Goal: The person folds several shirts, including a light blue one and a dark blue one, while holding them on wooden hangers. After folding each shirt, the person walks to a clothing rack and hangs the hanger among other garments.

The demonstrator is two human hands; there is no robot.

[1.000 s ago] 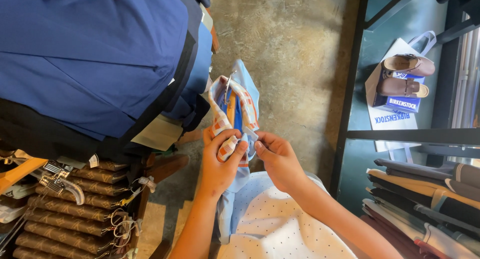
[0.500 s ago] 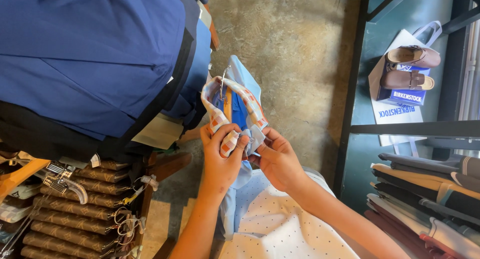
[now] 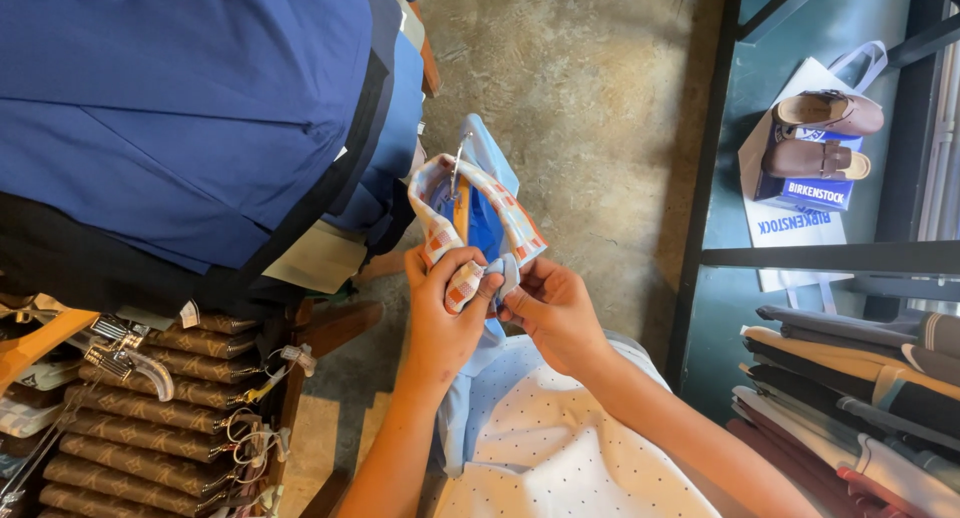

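I hold a light blue shirt on a hanger, its collar (image 3: 478,213) lined with an orange and white check. My left hand (image 3: 444,313) pinches the checked collar edge at the front. My right hand (image 3: 549,313) grips the blue fabric just beside it, the fingertips of both hands almost touching. The metal hanger hook (image 3: 458,164) sticks up from the collar. The shirt's body hangs down between my forearms. Below it I see a white dotted garment (image 3: 570,443).
Dark blue garments (image 3: 190,108) hang at the left. Folded brown patterned items with metal clips (image 3: 150,408) are stacked at lower left. A black metal shelf frame (image 3: 700,208) stands at right, with folded trousers (image 3: 860,378) and a pair of sandals on a box (image 3: 820,138). Concrete floor lies beyond.
The collar has turned a little and my hands have closed in on its front edge, fingertips now closer together. The view has shifted slightly.
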